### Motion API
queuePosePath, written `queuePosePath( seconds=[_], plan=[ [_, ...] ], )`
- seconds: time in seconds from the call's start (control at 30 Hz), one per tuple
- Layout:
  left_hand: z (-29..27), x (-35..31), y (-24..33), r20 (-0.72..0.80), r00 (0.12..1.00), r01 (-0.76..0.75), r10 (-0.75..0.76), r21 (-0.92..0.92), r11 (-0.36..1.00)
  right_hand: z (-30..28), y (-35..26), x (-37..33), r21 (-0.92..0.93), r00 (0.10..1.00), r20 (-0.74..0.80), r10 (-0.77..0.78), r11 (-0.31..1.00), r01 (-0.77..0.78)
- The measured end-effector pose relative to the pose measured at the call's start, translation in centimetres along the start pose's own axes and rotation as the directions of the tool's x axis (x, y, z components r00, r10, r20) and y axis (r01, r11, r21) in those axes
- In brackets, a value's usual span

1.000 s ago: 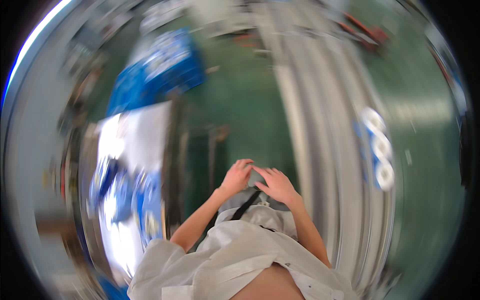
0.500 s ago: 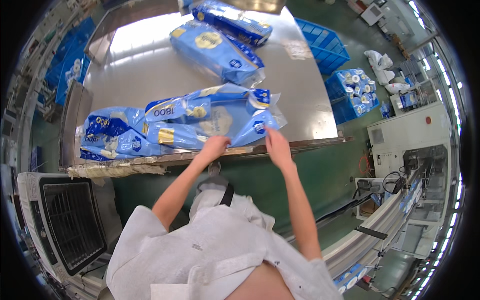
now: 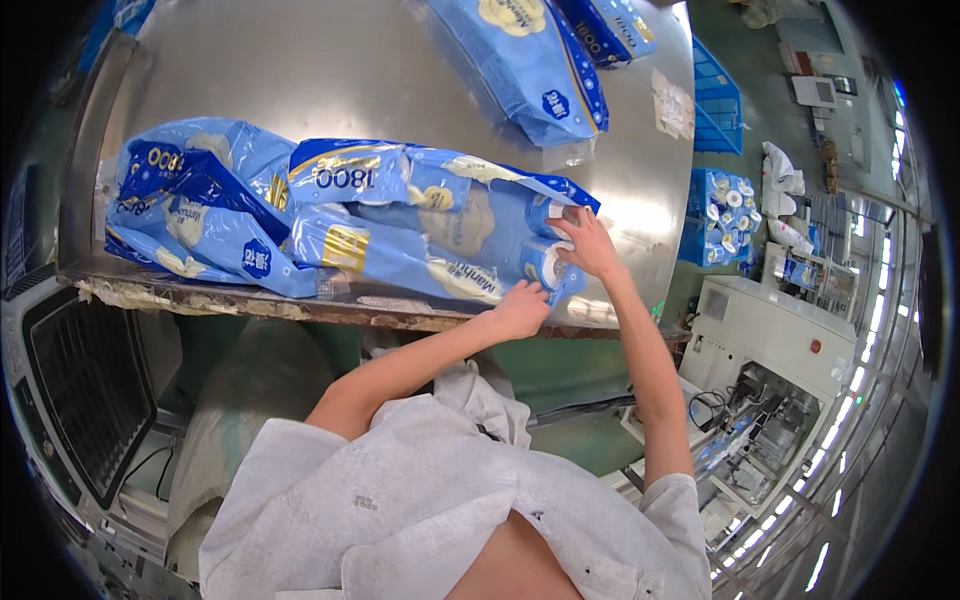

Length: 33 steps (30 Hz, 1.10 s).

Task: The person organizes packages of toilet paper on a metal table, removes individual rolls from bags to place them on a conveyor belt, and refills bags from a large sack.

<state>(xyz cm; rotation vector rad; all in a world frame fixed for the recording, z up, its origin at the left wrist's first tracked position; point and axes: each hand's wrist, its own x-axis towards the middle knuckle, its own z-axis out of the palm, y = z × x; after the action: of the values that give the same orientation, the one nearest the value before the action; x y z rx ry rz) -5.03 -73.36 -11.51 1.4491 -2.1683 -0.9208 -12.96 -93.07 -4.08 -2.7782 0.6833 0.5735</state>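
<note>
A long blue plastic bag (image 3: 400, 235) of paper rolls lies along the near edge of the metal table. Its right end gapes, and white roll ends show there, one paper roll (image 3: 551, 268) nearest me. My right hand (image 3: 590, 243) reaches into this mouth, fingers and thumb bent against the roll ends. At the bag's lower right corner my left hand (image 3: 522, 309) has its fingers closed on the film. Another, crumpled blue bag (image 3: 200, 215) lies against the first one's left end; its contents are hidden.
Two filled blue packs, one (image 3: 530, 70) in front of another (image 3: 612, 30), lie at the table's far right. Beyond the right edge stand a blue crate (image 3: 715, 100) and a blue bin of rolls (image 3: 722, 215). A pale machine (image 3: 770, 330) stands at right.
My right hand has moved from the bag's near right corner into its open end. My left hand has slid right along the near edge. The view has shifted, with the table appearing closer.
</note>
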Motion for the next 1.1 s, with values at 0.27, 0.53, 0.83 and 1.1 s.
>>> queuePosePath(
  seconds=[0.27,0.53,0.83,1.1],
  plan=[
    [-5.3,-8.4,-5.6,-0.187,0.971,0.11,-0.15,-0.207,0.972,-0.4,-2.0,-0.1,-0.203,0.952,0.12,-0.28,0.932,0.3],
    [-15.5,-27.6,-10.3,-0.185,0.905,0.416,-0.382,0.206,0.886,3.1,-3.9,0.3,-0.015,0.986,-0.123,-0.11,0.994,0.109],
    [-18.0,-25.4,-12.0,-0.381,0.227,0.966,-0.896,-0.031,0.257,5.7,-14.8,3.0,0.226,0.883,-0.355,0.307,0.945,-0.238],
    [-15.1,-23.6,-19.3,-0.181,0.724,0.663,-0.665,0.45,0.599,5.2,-12.7,1.6,0.483,0.827,-0.295,0.479,0.821,-0.304]
  ],
)
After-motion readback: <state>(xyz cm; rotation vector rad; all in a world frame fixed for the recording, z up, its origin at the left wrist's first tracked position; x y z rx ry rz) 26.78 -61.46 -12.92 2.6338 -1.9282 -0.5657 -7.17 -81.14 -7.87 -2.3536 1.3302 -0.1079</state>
